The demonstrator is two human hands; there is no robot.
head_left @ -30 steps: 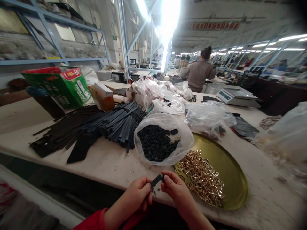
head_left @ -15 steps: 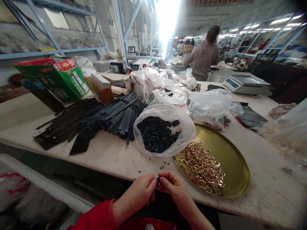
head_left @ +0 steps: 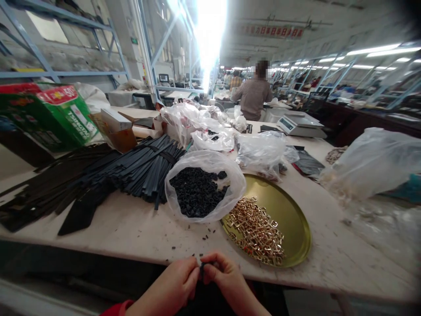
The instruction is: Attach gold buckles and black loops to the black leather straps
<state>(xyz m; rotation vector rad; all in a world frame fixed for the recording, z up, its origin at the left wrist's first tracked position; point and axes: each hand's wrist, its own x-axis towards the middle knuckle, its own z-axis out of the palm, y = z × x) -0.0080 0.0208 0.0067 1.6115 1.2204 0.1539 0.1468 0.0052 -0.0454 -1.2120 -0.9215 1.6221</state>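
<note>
Head view: left fingers (head_left: 191, 277) and right fingers (head_left: 214, 258) pinch black material (head_left: 201, 266); box (head_left: 54, 120) reads "TSINGTA".

The tiny pinched piece (head_left: 201, 268) is blackish, the small curled loops (head_left: 199, 193) black, their thin plastic bag (head_left: 239, 179) milky white. Rectangular metal buckles (head_left: 259, 230) are gold, the round tray (head_left: 291, 213) yellow-gold, the cardboard carton (head_left: 62, 116) green and red.

I see a pale table (head_left: 131, 230), top smudged. Near edge, right of middle: gold tray (head_left: 294, 232). Open plastic bag (head_left: 200, 161) just left of it. Tiny black scraps (head_left: 173, 248) along near edge. Dark strips (head_left: 148, 167) left of bag, spread toward left end. Green box (head_left: 54, 125) behind those. Scale (head_left: 299, 124) by far edge, right side.
</note>
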